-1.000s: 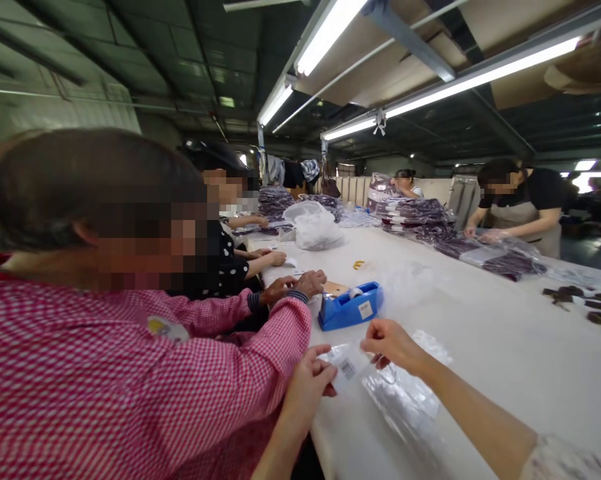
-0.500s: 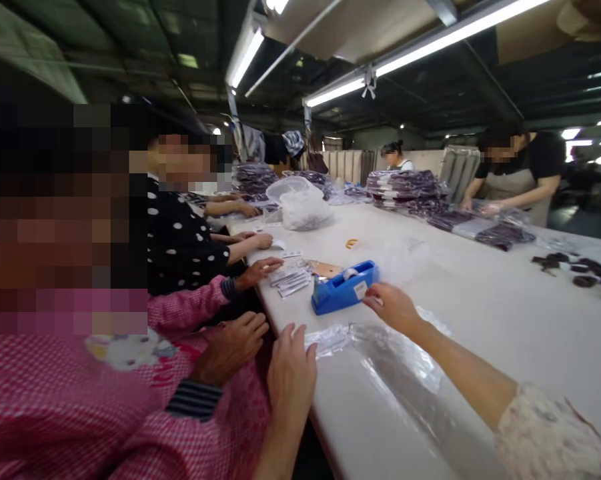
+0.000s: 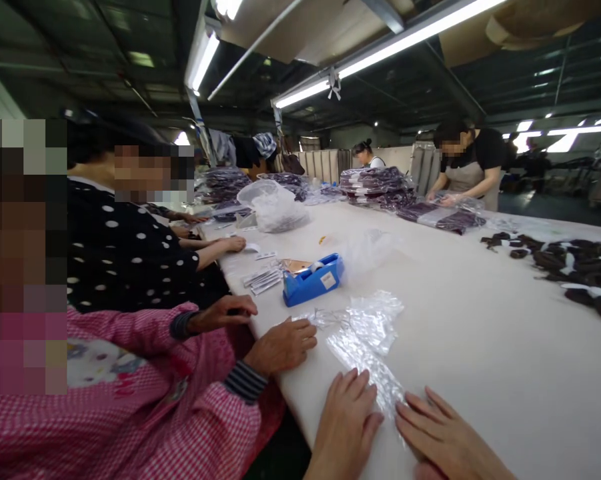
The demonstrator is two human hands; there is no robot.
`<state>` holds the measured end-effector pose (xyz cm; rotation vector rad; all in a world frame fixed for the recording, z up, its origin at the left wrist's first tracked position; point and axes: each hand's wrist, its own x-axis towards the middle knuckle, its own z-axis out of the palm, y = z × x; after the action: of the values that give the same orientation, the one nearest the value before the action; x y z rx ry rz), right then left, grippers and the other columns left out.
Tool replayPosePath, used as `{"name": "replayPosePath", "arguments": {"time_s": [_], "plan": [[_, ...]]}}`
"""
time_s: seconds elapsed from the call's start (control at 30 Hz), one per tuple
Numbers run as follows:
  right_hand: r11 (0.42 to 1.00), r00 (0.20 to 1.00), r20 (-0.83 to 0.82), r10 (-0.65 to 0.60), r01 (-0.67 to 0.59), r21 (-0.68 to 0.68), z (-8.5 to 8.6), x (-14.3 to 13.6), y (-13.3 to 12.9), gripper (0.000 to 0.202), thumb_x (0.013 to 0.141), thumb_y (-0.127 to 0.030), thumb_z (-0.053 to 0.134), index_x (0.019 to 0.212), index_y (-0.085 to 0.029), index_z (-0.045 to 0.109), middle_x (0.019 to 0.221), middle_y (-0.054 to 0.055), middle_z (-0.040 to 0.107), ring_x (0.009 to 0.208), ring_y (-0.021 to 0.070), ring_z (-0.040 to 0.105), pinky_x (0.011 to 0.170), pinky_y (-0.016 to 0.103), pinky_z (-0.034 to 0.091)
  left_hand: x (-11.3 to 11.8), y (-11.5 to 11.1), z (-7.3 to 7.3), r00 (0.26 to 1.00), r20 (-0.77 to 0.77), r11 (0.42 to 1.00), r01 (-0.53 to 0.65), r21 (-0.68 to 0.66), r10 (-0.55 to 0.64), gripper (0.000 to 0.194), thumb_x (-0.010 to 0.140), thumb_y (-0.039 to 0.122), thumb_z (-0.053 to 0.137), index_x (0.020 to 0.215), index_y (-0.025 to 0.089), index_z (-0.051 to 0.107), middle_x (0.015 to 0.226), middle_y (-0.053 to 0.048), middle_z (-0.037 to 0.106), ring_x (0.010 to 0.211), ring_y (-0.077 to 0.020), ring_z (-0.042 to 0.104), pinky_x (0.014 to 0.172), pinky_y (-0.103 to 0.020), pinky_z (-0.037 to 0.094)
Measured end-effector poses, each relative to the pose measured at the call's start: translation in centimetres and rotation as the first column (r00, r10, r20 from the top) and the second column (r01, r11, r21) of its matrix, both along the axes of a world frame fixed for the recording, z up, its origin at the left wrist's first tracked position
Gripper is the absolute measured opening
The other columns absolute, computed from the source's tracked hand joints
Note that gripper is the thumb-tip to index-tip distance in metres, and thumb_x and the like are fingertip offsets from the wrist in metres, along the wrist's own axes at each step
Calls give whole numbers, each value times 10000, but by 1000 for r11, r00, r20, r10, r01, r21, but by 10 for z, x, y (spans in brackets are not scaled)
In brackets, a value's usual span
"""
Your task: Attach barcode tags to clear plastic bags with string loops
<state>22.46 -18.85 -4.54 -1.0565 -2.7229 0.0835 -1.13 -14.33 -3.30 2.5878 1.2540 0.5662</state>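
Plastic film against two open hands, palms down; one blue tape dispenser beyond.

Both hands lie palm down (fingers loosely spread).

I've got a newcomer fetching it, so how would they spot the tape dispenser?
Find the big white table. Near its left edge, between the bunched white plastic bag and the flat shiny clear plastic, sits the tape dispenser. Unlike those, it is solid and bright blue, with a white sticker on its side.
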Motion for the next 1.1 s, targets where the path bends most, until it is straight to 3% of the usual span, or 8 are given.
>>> {"name": "replayPosePath", "arguments": {"time_s": [0.17,0.3,0.4,0.5,0.57,0.73,0.83,1.1], "plan": [[990,963,-230,-139,126,-70,-3,17,-31,316,947,-168,428,1115,-276,674,1138,53,732,1078,245,663,905,385,517,4,-19,8,997,65,996,-41,-80,46,302,928,289,488,1183,221,637,1364,-90,586,1309,-272,482,1124,-537,376],[957,907,-317,-278,230,-179,12,21,-33,282,961,-281,445,1148,-242,652,1173,97,698,1027,240,652,875,364,503,16,-28,13,987,138,993,-72,-94,84,345,966,312,410,1234,220,607,1367,-91,579,1293,-224,499,1112,-457,415],[969,931,-273,-242,216,-123,19,18,-27,451,877,-429,598,1271,-210,572,1321,130,593,1102,282,578,932,402,459,26,-32,13,999,24,998,-24,-64,25,370,937,293,471,1287,225,572,1408,-94,543,1326,-270,462,1132,-538,358],[973,955,-190,-228,218,-73,14,10,-19,142,902,-289,587,984,-215,675,1082,66,691,921,230,595,859,366,454,32,-34,11,998,-61,999,-16,-44,13,375,916,256,498,1282,237,577,1422,-83,532,1333,-292,451,1132,-577,331],[967,952,-176,-253,246,-61,8,5,-15,183,922,-145,511,825,-188,661,926,57,692,853,213,583,819,348,444,33,-34,10,997,-69,999,-28,-39,26,359,930,243,468,1268,238,589,1417,-78,538,1329,-276,458,1136,-564,330],[966,938,-230,-258,247,-76,10,8,-12,73,902,-190,561,905,-177,633,945,59,657,868,215,563,794,334,441,29,-32,12,999,-21,997,-48,-57,47,329,950,249,429,1209,248,632,1386,-67,569,1307,-249,481,1138,-537,338],[971,925,-311,-218,173,-166,15,12,-12,178,820,-315,691,962,-228,628,1055,23,641,941,210,555,838,312,435,29,-31,13,997,43,995,-59,-75,63,309,948,259,434,1157,247,661,1349,-64,599,1282,-246,502,1137,-528,338],[874,754,-501,-426,200,-443,12,7,-6,145,905,-216,475,812,-193,583,921,57,611,887,211,541,816,338,419,28,-33,17,984,159,986,-55,-156,80,293,939,311,446,1074,268,702,1298,-51,631,1257,-241,514,1143,-501,328]]}}
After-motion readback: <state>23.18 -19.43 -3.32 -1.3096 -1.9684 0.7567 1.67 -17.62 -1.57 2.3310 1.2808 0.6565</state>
